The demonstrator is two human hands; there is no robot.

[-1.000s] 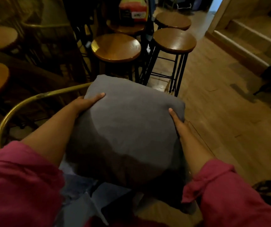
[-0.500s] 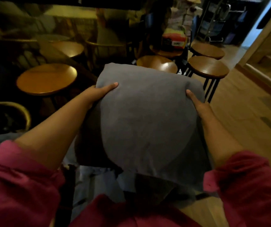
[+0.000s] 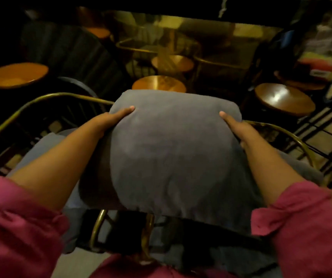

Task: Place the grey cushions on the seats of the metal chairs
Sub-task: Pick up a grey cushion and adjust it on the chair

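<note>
I hold a grey cushion (image 3: 173, 153) in front of me, above two metal chairs. My left hand (image 3: 113, 119) grips its left edge and my right hand (image 3: 233, 125) grips its right edge. A brass-coloured metal chair (image 3: 30, 105) stands below on the left, with a grey cushion (image 3: 46, 145) partly visible on its seat. A second brass chair (image 3: 293, 137) curves round on the right, and a grey cushion (image 3: 299, 167) shows under my right arm. The held cushion hides most of both seats.
Round wooden stools (image 3: 283, 101) stand to the right on black legs, and another wooden stool (image 3: 159, 84) sits straight ahead. Orange round tabletops (image 3: 16, 74) lie at the left. A colourful box (image 3: 317, 67) rests on a far stool at the right.
The view has swung left and down, so the brass chair backs now sit under the cushion. Both hands keep the same grip on the cushion's sides.
</note>
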